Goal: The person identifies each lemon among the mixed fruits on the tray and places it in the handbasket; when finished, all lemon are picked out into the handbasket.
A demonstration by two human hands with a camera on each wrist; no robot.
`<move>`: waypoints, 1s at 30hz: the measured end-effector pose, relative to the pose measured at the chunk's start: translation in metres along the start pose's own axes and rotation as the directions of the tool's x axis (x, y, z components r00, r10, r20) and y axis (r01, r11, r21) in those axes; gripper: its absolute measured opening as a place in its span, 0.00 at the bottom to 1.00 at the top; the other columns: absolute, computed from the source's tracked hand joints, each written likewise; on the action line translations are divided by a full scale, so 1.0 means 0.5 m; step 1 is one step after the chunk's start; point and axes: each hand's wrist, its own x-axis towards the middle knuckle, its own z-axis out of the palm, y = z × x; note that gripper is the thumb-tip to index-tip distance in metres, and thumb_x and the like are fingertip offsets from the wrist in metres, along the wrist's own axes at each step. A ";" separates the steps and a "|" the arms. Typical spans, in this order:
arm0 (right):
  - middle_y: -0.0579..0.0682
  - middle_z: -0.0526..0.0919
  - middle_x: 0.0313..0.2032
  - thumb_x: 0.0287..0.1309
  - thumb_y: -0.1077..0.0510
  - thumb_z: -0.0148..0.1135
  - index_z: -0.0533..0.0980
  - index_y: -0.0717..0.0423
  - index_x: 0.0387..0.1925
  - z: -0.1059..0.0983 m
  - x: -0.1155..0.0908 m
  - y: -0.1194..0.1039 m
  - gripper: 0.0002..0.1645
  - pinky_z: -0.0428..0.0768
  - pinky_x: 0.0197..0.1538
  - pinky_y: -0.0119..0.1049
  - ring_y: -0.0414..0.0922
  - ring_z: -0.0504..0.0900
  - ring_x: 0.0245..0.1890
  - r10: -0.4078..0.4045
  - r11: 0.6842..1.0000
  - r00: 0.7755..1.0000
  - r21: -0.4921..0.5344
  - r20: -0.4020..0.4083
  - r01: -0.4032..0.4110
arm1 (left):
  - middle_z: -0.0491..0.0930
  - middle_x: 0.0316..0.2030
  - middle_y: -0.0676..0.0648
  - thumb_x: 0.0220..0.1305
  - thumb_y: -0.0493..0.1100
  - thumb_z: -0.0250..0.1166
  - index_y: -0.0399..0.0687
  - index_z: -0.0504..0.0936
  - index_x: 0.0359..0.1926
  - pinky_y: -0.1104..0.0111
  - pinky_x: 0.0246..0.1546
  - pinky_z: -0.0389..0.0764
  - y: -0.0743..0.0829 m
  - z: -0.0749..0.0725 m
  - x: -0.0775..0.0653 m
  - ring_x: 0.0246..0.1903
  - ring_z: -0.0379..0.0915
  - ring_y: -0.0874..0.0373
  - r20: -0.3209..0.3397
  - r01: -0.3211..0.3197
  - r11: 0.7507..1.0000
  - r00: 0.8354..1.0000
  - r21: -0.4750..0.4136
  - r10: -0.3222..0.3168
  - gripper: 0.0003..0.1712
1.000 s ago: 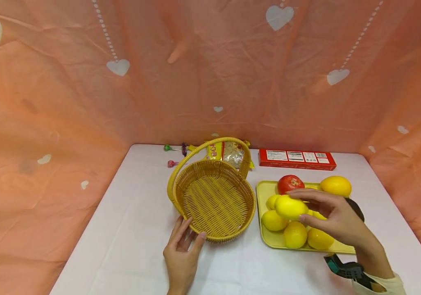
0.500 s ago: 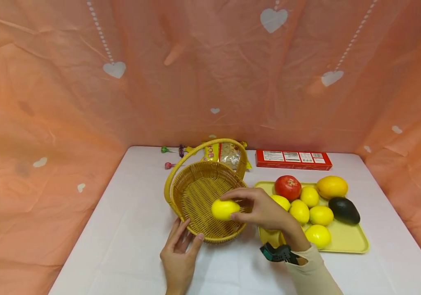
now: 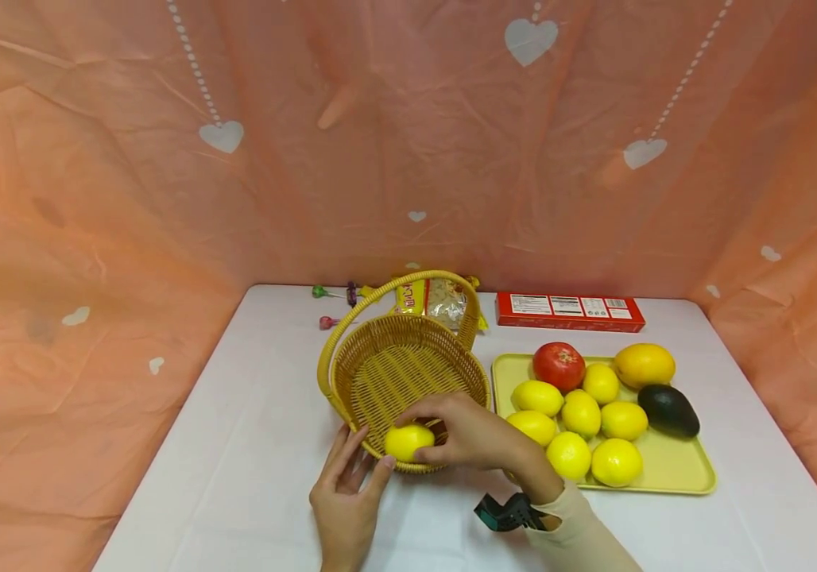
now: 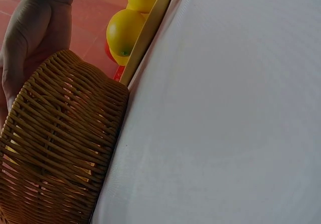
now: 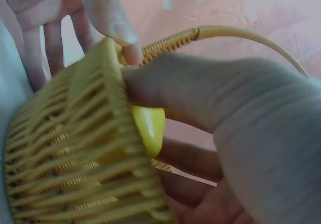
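Observation:
A round wicker basket (image 3: pixel 408 361) with a tall arched handle stands near the middle of the table. My left hand (image 3: pixel 348 502) holds its near-left rim; in the right wrist view the thumb (image 5: pixel 123 30) hooks over the edge while the fingers lie along the outer wall. Inside the basket, by the near rim, my right hand (image 3: pixel 462 435) pinches a yellow lemon (image 3: pixel 408 442) between thumb and fingers. The right wrist view shows part of this lemon (image 5: pixel 152 128) behind the basket wall. From the left wrist, the basket's woven side (image 4: pixel 60 143) hides the lemon almost entirely.
Right of the basket, a yellow tray (image 3: pixel 673 473) carries several lemons (image 3: pixel 582 413), a pomegranate (image 3: pixel 559 366), a mango (image 3: pixel 644 365) and an avocado (image 3: pixel 669 410). Behind lie a red box (image 3: pixel 569 312), a snack bag (image 3: pixel 444 302) and lollipops (image 3: pixel 327 322).
My right hand has carried the lemon left from above the tray and lowered it into the basket near the front rim. My left hand has stayed at the basket's rim.

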 end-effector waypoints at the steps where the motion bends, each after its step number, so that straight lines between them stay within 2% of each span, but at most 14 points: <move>1: 0.44 0.91 0.57 0.61 0.56 0.79 0.87 0.47 0.60 0.002 0.001 -0.001 0.24 0.89 0.54 0.32 0.36 0.83 0.52 -0.009 0.999 1.000 -0.034 -0.006 0.009 | 0.63 0.79 0.27 0.63 0.26 0.78 0.27 0.81 0.67 0.72 0.63 0.86 0.000 0.000 0.000 0.74 0.72 0.44 -0.004 0.001 1.000 1.000 -0.002 -0.001 0.32; 5: 0.43 0.91 0.57 0.60 0.54 0.80 0.87 0.49 0.60 0.000 0.002 -0.007 0.25 0.89 0.59 0.37 0.38 0.86 0.54 -0.042 0.998 0.998 -0.057 -0.036 0.040 | 0.64 0.79 0.27 0.62 0.25 0.78 0.26 0.81 0.67 0.71 0.63 0.86 -0.001 0.001 -0.002 0.74 0.73 0.46 -0.016 0.004 1.000 1.000 -0.018 -0.004 0.32; 9: 0.45 0.92 0.57 0.61 0.53 0.81 0.87 0.50 0.61 -0.011 -0.002 -0.005 0.27 0.89 0.62 0.38 0.41 0.88 0.56 -0.051 0.999 0.997 -0.007 -0.066 0.050 | 0.64 0.79 0.28 0.62 0.26 0.78 0.27 0.81 0.67 0.71 0.63 0.86 -0.003 0.001 -0.001 0.75 0.72 0.43 -0.013 0.007 1.000 1.000 -0.021 -0.007 0.32; 13: 0.46 0.91 0.59 0.63 0.52 0.80 0.87 0.50 0.63 -0.026 -0.011 0.004 0.27 0.88 0.67 0.42 0.42 0.88 0.60 -0.050 0.998 0.997 0.030 -0.060 0.052 | 0.63 0.80 0.28 0.62 0.26 0.78 0.27 0.81 0.68 0.70 0.63 0.86 -0.003 -0.001 -0.001 0.75 0.70 0.39 -0.008 0.008 1.000 1.000 -0.018 -0.008 0.33; 17: 0.48 0.92 0.59 0.65 0.52 0.81 0.87 0.49 0.63 -0.044 -0.031 0.019 0.26 0.88 0.67 0.41 0.43 0.88 0.60 -0.056 0.993 0.996 0.098 -0.074 0.063 | 0.63 0.80 0.28 0.62 0.25 0.79 0.27 0.81 0.68 0.69 0.64 0.85 -0.002 0.000 0.000 0.76 0.69 0.37 -0.011 0.009 1.000 1.000 -0.022 -0.009 0.33; 20: 0.47 0.92 0.59 0.65 0.54 0.81 0.87 0.48 0.63 -0.060 -0.056 0.028 0.25 0.91 0.62 0.43 0.43 0.89 0.58 -0.029 0.982 0.994 0.182 -0.102 0.047 | 0.63 0.80 0.29 0.61 0.25 0.79 0.28 0.81 0.68 0.69 0.65 0.85 -0.002 0.000 0.002 0.76 0.70 0.38 -0.016 0.012 1.000 1.000 -0.027 -0.012 0.33; 24: 0.47 0.91 0.60 0.67 0.58 0.78 0.86 0.50 0.65 -0.078 -0.104 0.044 0.25 0.91 0.63 0.45 0.43 0.89 0.57 0.015 0.954 0.991 0.300 -0.130 0.025 | 0.64 0.80 0.29 0.61 0.25 0.79 0.28 0.82 0.67 0.71 0.64 0.85 0.000 0.000 0.001 0.76 0.70 0.37 -0.019 0.022 0.999 1.000 -0.027 -0.023 0.33; 27: 0.52 0.90 0.62 0.67 0.63 0.76 0.85 0.52 0.66 -0.091 -0.149 0.060 0.27 0.88 0.69 0.43 0.44 0.88 0.60 0.035 0.939 0.988 0.342 -0.151 0.020 | 0.64 0.80 0.29 0.61 0.26 0.79 0.27 0.82 0.67 0.72 0.63 0.86 0.002 0.001 0.000 0.75 0.68 0.34 -0.014 0.028 0.999 0.999 -0.024 -0.028 0.33; 30: 0.54 0.89 0.62 0.66 0.69 0.73 0.84 0.54 0.67 -0.105 -0.200 0.074 0.29 0.86 0.69 0.38 0.43 0.87 0.62 0.058 0.939 0.980 0.344 -0.191 0.011 | 0.64 0.80 0.29 0.61 0.26 0.79 0.28 0.82 0.67 0.72 0.63 0.86 0.002 0.002 0.000 0.76 0.67 0.32 -0.009 0.031 0.999 0.999 -0.018 -0.031 0.33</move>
